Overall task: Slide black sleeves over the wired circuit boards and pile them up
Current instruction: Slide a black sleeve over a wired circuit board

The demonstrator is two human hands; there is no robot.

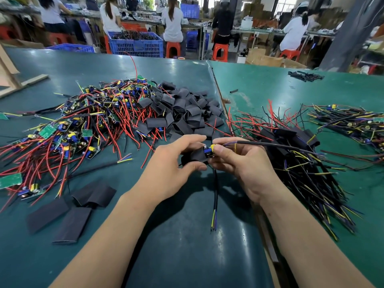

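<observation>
- At the centre of the frame, the left hand grips a black sleeve, with the thumb below and the fingers curled over its top.
- The right hand pinches a wired circuit board by its blue and yellow parts, right at the sleeve's open end; the board sits partly inside the sleeve.
- A black cable hangs from the held board toward the lower centre, its coloured wire ends bare.
- A heap of unsleeved boards with red and black wires fills the left middle of the green surface.
- A mound of empty black sleeves lies just above the hands, touching that heap.
- A pile of sleeved boards with trailing wires lies to the right of the hands.
- A few flat sleeves lie apart at the lower left.
- Seated workers and blue crates show along the top of the frame.
</observation>
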